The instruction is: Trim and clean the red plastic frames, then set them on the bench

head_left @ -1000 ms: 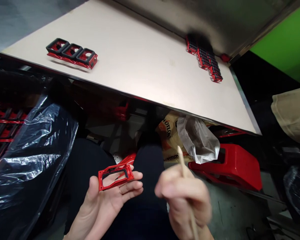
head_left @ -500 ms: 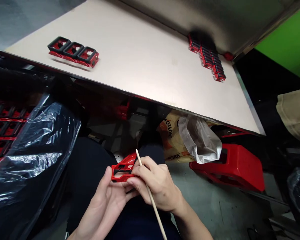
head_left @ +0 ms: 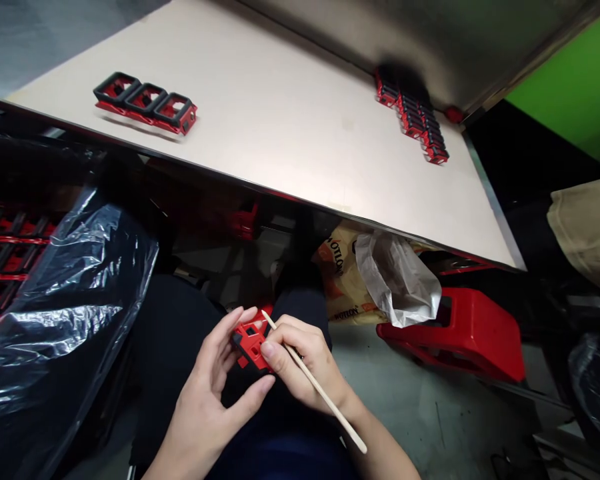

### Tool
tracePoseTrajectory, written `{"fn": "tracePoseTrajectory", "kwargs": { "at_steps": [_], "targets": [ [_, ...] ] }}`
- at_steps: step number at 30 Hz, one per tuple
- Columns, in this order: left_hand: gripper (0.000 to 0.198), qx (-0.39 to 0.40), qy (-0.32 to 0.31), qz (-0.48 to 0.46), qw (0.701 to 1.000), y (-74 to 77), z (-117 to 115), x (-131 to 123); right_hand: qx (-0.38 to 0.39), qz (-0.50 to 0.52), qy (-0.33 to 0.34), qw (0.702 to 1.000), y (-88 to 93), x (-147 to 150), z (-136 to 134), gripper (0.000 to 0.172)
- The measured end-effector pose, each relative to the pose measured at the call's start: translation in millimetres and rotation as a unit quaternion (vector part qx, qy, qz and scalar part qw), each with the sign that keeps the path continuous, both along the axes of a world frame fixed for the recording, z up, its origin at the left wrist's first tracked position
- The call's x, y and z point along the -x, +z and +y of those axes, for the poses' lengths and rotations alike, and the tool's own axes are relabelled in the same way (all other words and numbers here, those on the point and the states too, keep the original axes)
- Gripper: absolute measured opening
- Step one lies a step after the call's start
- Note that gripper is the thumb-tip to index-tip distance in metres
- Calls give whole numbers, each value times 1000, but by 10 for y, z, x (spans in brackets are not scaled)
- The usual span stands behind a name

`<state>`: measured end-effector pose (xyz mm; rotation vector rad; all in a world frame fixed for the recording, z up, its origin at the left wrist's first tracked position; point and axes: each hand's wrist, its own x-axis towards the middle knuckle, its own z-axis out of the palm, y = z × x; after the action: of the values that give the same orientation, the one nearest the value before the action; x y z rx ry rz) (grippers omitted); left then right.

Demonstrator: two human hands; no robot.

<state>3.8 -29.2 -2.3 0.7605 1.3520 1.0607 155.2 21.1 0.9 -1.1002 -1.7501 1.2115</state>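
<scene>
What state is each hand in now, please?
Left hand: open, curved around the red part; contact unclear.
Right hand: closed, holding the part and a pale stick.

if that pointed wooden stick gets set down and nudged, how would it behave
The pointed wooden stick may well roll, since it looks slim and rounded. It seems stiff, running straight through the right hand. It is probably light, being so thin.

The red frame point(head_left: 250, 343) has turned to show another face. The left hand point(head_left: 213, 383) has rolled from palm-up to cupped around it, and the wooden stick point(head_left: 325, 396) leans further over.
</scene>
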Motion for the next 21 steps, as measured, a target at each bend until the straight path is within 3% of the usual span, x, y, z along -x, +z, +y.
{"fn": "tracePoseTrajectory", "kwargs": {
  "at_steps": [10,14,21],
  "targets": [
    [55,-43,1,57,997,24,-63,-3,-147,-83,-4,986,87,32,-145,31],
    [59,-26,4,15,1000,64,-63,-1,-119,-32,-11,992,136,-9,-103,35],
    [62,-15,6,-24,1000,111,-90,38,-39,64,-62,995,181,-136,-105,23]
  ]
}}
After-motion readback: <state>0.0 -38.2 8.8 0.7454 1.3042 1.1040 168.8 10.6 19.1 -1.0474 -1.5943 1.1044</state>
